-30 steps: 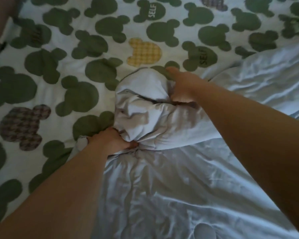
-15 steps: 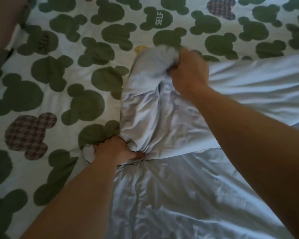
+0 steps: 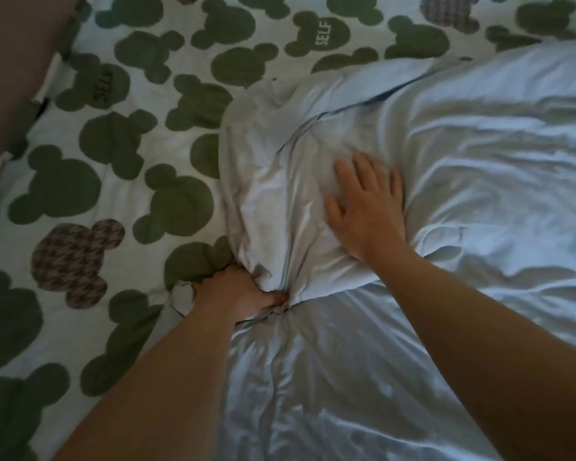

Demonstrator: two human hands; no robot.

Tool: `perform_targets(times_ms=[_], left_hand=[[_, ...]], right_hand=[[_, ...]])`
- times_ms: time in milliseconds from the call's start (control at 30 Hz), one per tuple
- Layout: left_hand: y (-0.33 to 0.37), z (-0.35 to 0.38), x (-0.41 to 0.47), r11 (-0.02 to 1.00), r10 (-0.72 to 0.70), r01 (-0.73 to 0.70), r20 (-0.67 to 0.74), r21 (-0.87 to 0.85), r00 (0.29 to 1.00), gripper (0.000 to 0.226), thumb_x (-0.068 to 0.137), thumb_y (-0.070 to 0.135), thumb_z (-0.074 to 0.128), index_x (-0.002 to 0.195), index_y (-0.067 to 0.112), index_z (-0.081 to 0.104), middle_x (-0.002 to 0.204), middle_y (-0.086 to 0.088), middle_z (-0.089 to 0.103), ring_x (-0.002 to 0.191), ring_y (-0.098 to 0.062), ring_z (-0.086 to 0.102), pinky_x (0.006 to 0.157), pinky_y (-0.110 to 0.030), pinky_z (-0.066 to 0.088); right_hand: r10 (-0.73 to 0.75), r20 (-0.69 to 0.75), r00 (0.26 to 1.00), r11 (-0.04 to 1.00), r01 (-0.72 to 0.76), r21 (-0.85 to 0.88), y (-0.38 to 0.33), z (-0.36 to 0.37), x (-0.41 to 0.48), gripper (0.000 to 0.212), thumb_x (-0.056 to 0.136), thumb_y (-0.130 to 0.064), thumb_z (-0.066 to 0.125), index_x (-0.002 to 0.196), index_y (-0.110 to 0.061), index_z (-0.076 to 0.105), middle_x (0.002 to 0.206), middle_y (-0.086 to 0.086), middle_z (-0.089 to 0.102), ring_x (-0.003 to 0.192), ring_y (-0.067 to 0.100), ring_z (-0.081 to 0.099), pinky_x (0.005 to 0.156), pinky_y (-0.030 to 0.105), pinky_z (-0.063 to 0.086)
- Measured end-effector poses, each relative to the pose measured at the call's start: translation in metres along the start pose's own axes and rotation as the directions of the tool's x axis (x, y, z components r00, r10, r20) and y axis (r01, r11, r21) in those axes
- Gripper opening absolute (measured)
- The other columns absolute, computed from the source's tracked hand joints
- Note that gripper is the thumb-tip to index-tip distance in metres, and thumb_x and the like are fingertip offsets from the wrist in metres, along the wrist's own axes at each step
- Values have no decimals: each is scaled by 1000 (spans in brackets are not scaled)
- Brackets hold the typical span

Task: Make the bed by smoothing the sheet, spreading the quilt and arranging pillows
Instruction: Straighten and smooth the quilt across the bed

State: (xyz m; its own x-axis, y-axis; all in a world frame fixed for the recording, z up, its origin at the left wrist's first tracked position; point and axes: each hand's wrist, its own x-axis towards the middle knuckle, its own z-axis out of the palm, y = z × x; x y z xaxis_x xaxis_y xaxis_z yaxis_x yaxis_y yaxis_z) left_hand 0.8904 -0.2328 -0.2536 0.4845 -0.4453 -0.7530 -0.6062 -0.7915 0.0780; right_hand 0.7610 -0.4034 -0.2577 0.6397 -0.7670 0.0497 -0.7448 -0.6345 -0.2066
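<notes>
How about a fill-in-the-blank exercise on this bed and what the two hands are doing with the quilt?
1. The quilt that the left hand grips is pale ____.
2. The right hand lies flat, fingers straight, on the ____.
3. The sheet is printed with mouse-head patches, mostly dark ____.
4. One patch near the top bears the word ____.

Missing words: blue; quilt; green; SELF.

Pale blue quilt of sheeny, creased cloth; matt printed sheet.
</notes>
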Motion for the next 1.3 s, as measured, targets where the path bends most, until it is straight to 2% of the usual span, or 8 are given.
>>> perform_targets(times_ms=[200, 600, 733, 833, 900, 1033, 1200, 1300], left_hand=[[-5, 7, 5, 998, 27, -30, -59, -56, 998, 103, 66, 81, 57, 146, 21, 33, 147, -6, 43, 128, -30, 46, 106, -42, 37], [-18, -5, 3, 971, 108, -121, -71, -204, 992, 76, 78, 70, 57, 131, 15, 52, 131, -3, 56, 117, -28, 54, 95, -31, 40], [-38, -40, 15, 907, 146, -302, -453, -293, 880, 62, 77, 74, 53, 99, 16, 62, 101, -10, 63, 99, -31, 59, 79, -37, 43], [-73, -59, 46, 996, 79, -47, -516, 76, 853, 99, 72, 79, 52, 148, 23, 20, 153, -13, 21, 139, -38, 23, 110, -55, 23], [-90, -72, 61, 997, 9, 27, -431, 78, 902, 129, 52, 86, 62, 151, 28, 3, 156, -14, 10, 141, -41, 17, 111, -59, 23], [-90, -97, 73, 980, 93, -11, -410, 197, 907, 137, 30, 86, 72, 139, 15, 31, 137, -19, 42, 122, -38, 47, 97, -47, 44], [-95, -109, 92, 990, 49, -2, -322, 142, 945, 150, 19, 80, 77, 140, 8, 27, 139, -20, 37, 126, -36, 43, 102, -44, 42], [-95, -123, 103, 992, 62, -35, -225, 122, 972, 145, 22, 73, 82, 139, 6, 29, 138, -18, 41, 122, -34, 46, 97, -39, 43]], right_hand=[[44, 211, 976, 997, -28, -78, 3, 24, 8, 67, 95, -56, 29, 152, -29, 7, 161, 4, 4, 148, 22, 0, 116, 55, -2], [-2, 179, 984, 999, -8, 53, -60, 62, -56, 67, 91, -47, 20, 153, -24, 10, 161, 8, 0, 148, 22, -5, 119, 41, -9], [-2, 185, 983, 1000, 3, -4, -59, 69, -47, 61, 96, -44, 28, 153, -29, 8, 161, 8, -2, 147, 22, -7, 118, 42, -11], [26, 158, 987, 1000, -27, -1, -61, 69, -39, 60, 94, -45, 25, 151, -32, 15, 160, 8, 4, 147, 24, -2, 118, 42, -8], [50, 136, 989, 999, -50, -5, -61, 68, -33, 60, 92, -46, 25, 149, -34, 19, 159, 8, 8, 146, 25, 2, 118, 41, -6], [83, 95, 992, 997, -83, 1, -62, 66, -29, 62, 92, -45, 43, 149, -32, 20, 155, 6, 16, 143, 24, 10, 117, 39, 0], [285, 58, 957, 949, -290, 122, -69, 54, -5, 90, 85, -55, 56, 152, -19, 9, 144, 6, 36, 133, 25, 32, 110, 40, 20], [270, 62, 961, 963, -271, 5, -73, 47, 32, 62, 87, -52, 55, 132, -14, 35, 123, 11, 58, 114, 30, 53, 90, 40, 40]])
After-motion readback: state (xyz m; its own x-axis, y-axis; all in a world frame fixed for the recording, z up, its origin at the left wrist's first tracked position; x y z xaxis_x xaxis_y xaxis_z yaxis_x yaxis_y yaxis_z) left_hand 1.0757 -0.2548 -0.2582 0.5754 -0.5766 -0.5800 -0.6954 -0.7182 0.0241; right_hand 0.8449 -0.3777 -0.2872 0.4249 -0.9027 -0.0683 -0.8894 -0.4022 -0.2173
